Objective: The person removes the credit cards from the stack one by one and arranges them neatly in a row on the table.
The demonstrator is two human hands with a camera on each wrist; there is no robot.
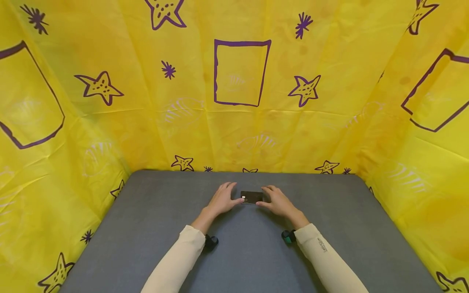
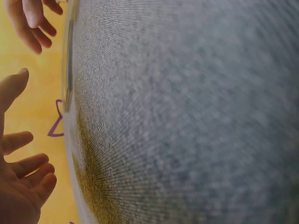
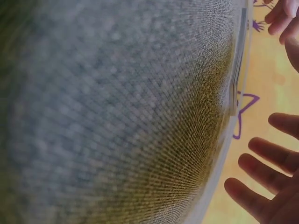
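Observation:
A flat black rectangular thing, card-like with a small light square at its left end, lies on the grey table in the head view. Seen edge-on, the same black thing is a thin slab in the left wrist view. My left hand is at its left side, fingers spread and thumb near the edge. On the other side, my right hand has its fingers apart, the thumb by the lower right corner. Both wrist views show the fingers of the right hand and left hand extended, gripping nothing.
The grey cloth-covered table is bounded by yellow curtains printed with purple starfish and frames, at the back and both sides. Each wrist wears a dark strap below the sleeve's cuff.

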